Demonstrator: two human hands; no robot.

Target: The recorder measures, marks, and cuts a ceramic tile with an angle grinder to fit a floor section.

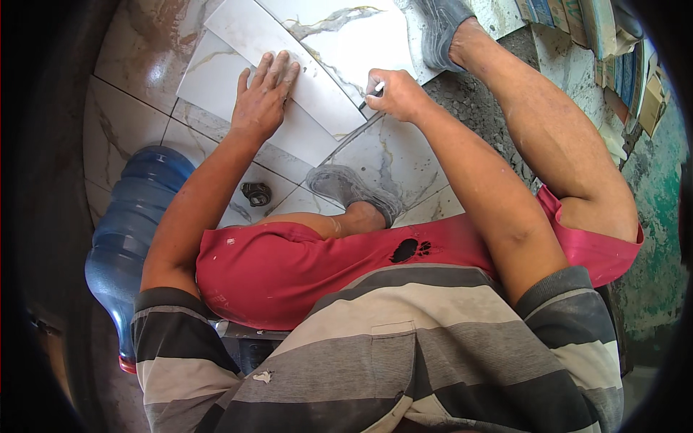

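Note:
My left hand [260,108] lies flat with fingers apart on a long white tile strip [249,29]. The strip rests at a slant on top of another white tile [209,76] with faint veining. My right hand [398,96] is closed around a slim pen-like tool, a pen [380,86] by its look, with a white end showing. Its dark tip points down close to the strip's right-hand corner. A larger white tile with grey veins [361,43] lies just beyond the strip.
A big blue water jug [130,224] lies on its side at left. A small dark round object [256,193] sits on the tiled floor [123,123]. Grey shoes [346,186] are on my feet. Grey rubble [473,108] and stacked boxes [621,65] are at right.

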